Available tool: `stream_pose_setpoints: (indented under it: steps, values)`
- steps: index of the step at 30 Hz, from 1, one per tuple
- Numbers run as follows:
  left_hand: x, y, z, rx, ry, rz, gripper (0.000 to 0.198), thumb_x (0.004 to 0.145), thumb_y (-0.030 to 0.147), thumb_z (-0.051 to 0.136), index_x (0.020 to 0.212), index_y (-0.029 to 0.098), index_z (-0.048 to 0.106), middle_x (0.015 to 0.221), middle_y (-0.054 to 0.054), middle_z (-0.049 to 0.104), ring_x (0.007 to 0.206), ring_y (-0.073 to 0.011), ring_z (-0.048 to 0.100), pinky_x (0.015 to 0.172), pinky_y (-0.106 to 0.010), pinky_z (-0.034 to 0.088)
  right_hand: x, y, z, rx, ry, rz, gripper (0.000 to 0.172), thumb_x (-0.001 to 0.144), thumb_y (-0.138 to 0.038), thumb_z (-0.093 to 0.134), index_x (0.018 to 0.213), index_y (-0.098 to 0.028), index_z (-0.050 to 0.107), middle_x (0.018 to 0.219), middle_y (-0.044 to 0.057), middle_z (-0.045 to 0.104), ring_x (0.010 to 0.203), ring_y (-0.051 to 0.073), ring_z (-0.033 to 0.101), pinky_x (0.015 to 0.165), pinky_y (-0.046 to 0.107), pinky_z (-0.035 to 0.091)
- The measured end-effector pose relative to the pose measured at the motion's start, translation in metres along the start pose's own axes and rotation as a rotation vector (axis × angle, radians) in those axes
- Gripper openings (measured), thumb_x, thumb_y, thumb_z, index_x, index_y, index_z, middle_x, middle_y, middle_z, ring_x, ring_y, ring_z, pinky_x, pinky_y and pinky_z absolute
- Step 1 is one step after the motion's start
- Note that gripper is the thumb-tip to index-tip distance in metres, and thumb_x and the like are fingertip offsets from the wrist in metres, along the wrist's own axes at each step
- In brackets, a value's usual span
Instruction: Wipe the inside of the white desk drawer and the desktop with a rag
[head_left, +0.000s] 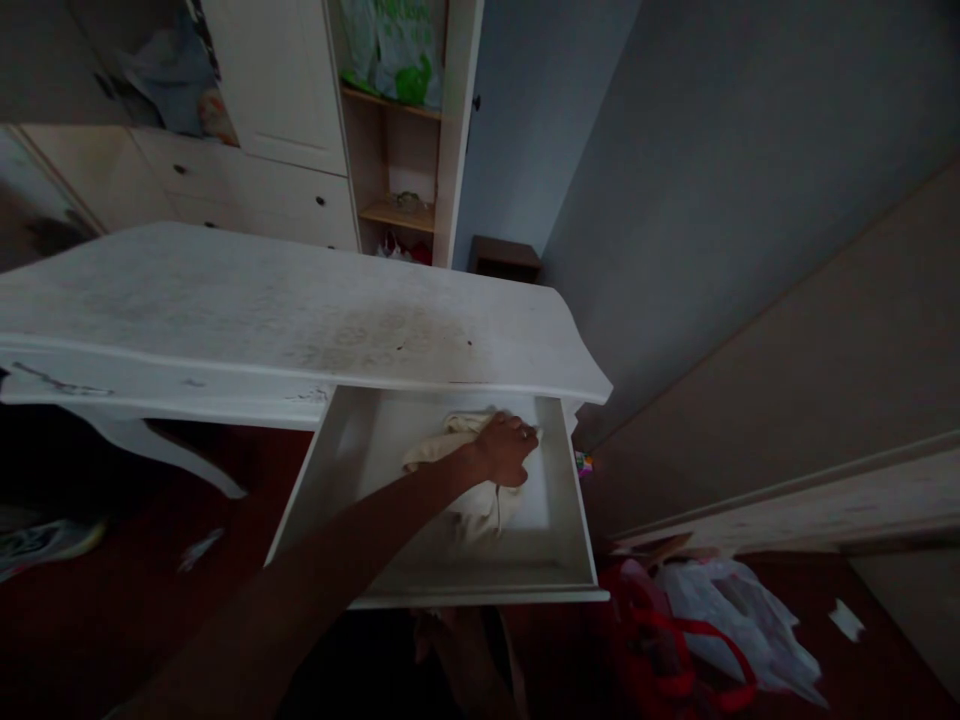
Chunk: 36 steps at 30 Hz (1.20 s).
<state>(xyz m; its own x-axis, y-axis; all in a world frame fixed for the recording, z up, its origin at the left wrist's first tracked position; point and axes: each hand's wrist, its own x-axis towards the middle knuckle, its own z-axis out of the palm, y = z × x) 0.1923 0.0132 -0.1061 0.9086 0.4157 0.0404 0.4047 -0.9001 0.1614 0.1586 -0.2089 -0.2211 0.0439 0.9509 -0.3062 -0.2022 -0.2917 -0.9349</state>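
My left hand (506, 450) reaches into an open drawer (517, 592) of a white table. Its fingers are curled and press down on a cream cloth (484, 505), which lies bunched and partly spread on the drawer bottom. The forearm crosses the drawer from the lower left and covers part of the cloth. Below the drawer front, in shadow, is my right hand (457, 650). Its fingers are too dark and hidden to make out.
The white tabletop (225, 290) has dark smudges. A shelf unit (397, 215) with bags stands behind it. Grey wall lies to the right. On the red floor are a red bag (649, 640), a white plastic bag (750, 620) and a shoe (52, 545).
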Motion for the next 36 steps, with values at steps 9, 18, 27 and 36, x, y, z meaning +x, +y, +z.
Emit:
stream_pose_setpoints:
  steps: [9,18,27,36]
  values:
    - [-0.073,-0.014,0.013,-0.073,0.02,0.058,0.053,0.074,0.032,0.059,0.126,0.021,0.062,0.143,-0.011,0.059,0.132,-0.0306,0.05,0.106,-0.047,0.037,0.0,-0.002,-0.003,0.185,0.016,-0.023,0.044,0.074,-0.067,0.067,0.086,-0.024,0.069,0.083,0.008,0.069,0.061,0.02,0.06,0.052,0.033,0.047]
    - [-0.111,-0.023,-0.006,0.267,-0.025,-0.726,0.063,0.086,0.034,0.051,0.135,-0.005,0.054,0.145,-0.031,0.05,0.141,-0.0402,0.041,0.118,-0.052,0.023,-0.002,-0.001,0.0,0.439,-0.02,-0.072,0.035,0.075,-0.059,0.076,0.082,-0.024,0.074,0.079,0.004,0.072,0.053,0.014,0.057,0.051,0.028,0.047]
    - [-0.128,-0.056,-0.014,0.236,-0.031,-0.951,0.054,0.093,0.023,0.039,0.138,-0.004,0.053,0.147,-0.029,0.049,0.143,-0.04,0.038,0.116,-0.049,0.026,-0.001,0.002,-0.003,0.451,0.012,-0.052,0.039,0.071,-0.059,0.08,0.085,-0.023,0.074,0.079,0.004,0.073,0.055,0.014,0.058,0.048,0.027,0.045]
    - [-0.123,-0.066,-0.019,0.16,0.072,-1.004,0.053,0.091,0.032,0.045,0.135,0.004,0.052,0.151,-0.028,0.042,0.138,-0.0412,0.042,0.107,-0.049,0.039,-0.002,0.007,-0.007,0.479,0.024,-0.046,0.035,0.072,-0.054,0.081,0.086,-0.023,0.074,0.082,0.005,0.075,0.056,0.015,0.059,0.049,0.029,0.048]
